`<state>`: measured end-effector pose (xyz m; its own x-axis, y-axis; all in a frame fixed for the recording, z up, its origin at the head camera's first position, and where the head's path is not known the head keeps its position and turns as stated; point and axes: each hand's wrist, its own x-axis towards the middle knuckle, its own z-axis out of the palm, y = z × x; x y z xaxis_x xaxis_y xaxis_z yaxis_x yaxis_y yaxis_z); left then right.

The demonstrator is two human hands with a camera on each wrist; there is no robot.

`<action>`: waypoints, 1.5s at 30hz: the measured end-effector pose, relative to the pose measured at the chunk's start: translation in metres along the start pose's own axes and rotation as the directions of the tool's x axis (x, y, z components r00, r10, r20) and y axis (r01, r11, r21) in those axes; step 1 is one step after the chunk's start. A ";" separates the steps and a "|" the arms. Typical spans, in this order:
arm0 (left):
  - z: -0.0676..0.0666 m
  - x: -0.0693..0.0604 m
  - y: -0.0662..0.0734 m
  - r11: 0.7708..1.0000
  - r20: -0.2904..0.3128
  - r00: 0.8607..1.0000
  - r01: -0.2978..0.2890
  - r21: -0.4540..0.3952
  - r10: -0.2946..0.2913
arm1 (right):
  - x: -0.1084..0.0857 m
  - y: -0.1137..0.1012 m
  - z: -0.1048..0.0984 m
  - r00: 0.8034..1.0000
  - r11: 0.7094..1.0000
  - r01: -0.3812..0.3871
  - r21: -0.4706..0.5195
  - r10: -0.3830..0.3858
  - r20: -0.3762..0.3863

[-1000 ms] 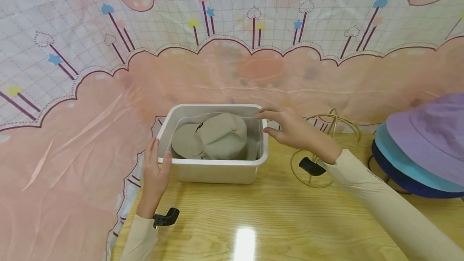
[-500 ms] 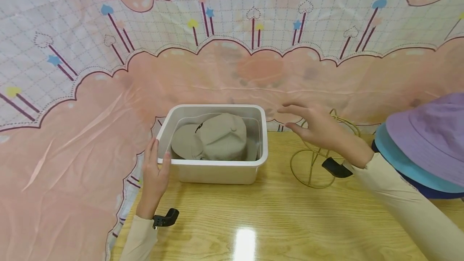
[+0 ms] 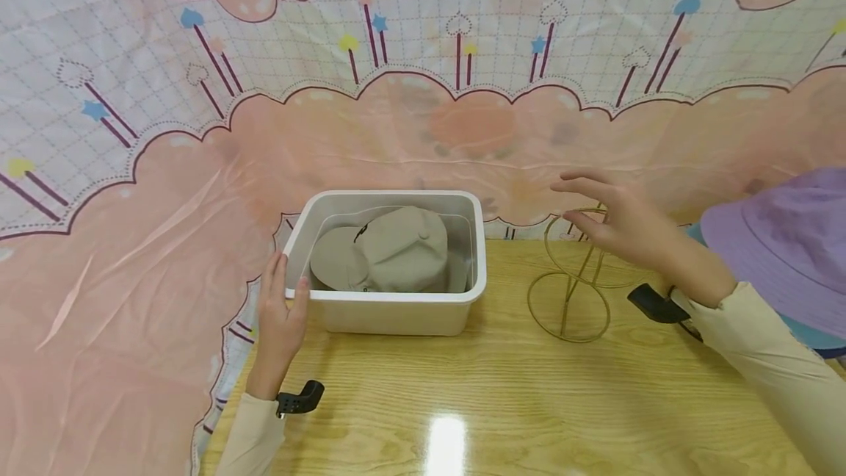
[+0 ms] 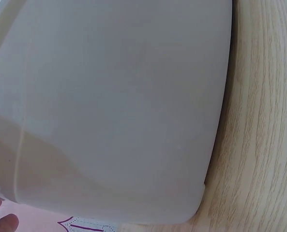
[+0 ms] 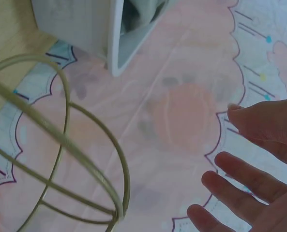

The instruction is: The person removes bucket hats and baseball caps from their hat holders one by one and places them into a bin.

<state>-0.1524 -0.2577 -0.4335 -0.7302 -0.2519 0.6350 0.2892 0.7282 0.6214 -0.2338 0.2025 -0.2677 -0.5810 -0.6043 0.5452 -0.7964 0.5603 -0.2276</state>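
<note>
A beige baseball cap (image 3: 405,250) lies inside a white plastic bin (image 3: 396,314) on the table, its brim toward the left. My left hand (image 3: 280,318) rests against the bin's left front corner, fingers straight along the rim. In the left wrist view the bin's wall (image 4: 119,106) fills most of the frame, with only fingertips (image 4: 5,223) showing at the lower left. Over at the right, my right hand (image 3: 628,226) hovers above a gold wire hat stand (image 3: 568,307), fingers loosely spread and holding nothing. The right wrist view shows the stand (image 5: 66,140) beside those fingers (image 5: 245,179).
A purple bucket hat (image 3: 786,241) tops a stack at the far right, with a light blue hat (image 3: 816,333) under it, partly behind the right forearm. Patterned pink cloth (image 3: 410,138) hangs behind the wooden table (image 3: 502,388).
My right hand has moved right, away from the bin's right rim to above the wire stand. The left hand, the bin and the cap keep their places.
</note>
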 end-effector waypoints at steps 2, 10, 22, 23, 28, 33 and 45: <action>-0.001 -0.001 0.000 1.000 0.006 1.000 0.012 0.002 -0.012 | -0.001 0.003 -0.004 1.000 1.000 0.010 -0.002 -0.010 -0.022; -0.004 -0.003 -0.002 1.000 -0.001 1.000 0.012 0.001 -0.012 | -0.009 0.014 -0.015 0.996 0.998 0.009 -0.065 -0.015 -0.093; -0.009 -0.005 -0.004 1.000 -0.022 0.999 0.030 0.008 -0.030 | -0.024 0.029 -0.024 0.985 0.994 -0.006 -0.110 -0.013 -0.174; -0.009 -0.005 -0.004 1.000 -0.023 0.999 0.029 0.008 -0.029 | -0.025 0.030 -0.025 0.984 0.994 -0.010 -0.112 -0.010 -0.175; -0.009 -0.006 -0.007 1.000 -0.029 1.000 0.013 0.006 -0.013 | -0.034 0.035 -0.036 0.986 0.988 -0.044 -0.148 0.019 -0.165; -0.010 -0.006 -0.006 1.000 -0.032 0.999 0.008 -0.002 -0.008 | -0.042 0.041 -0.047 0.988 0.971 -0.102 -0.217 0.072 -0.140; -0.012 -0.007 -0.004 1.000 -0.024 1.000 0.012 0.006 -0.012 | -0.066 0.062 -0.073 0.965 0.939 -0.252 -0.233 0.225 -0.137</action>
<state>-0.1410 -0.2668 -0.4351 -0.7182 -0.2758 0.6389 0.2772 0.7288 0.6262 -0.2322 0.3187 -0.2589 -0.7168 -0.3795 0.5850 -0.5625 0.8105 -0.1635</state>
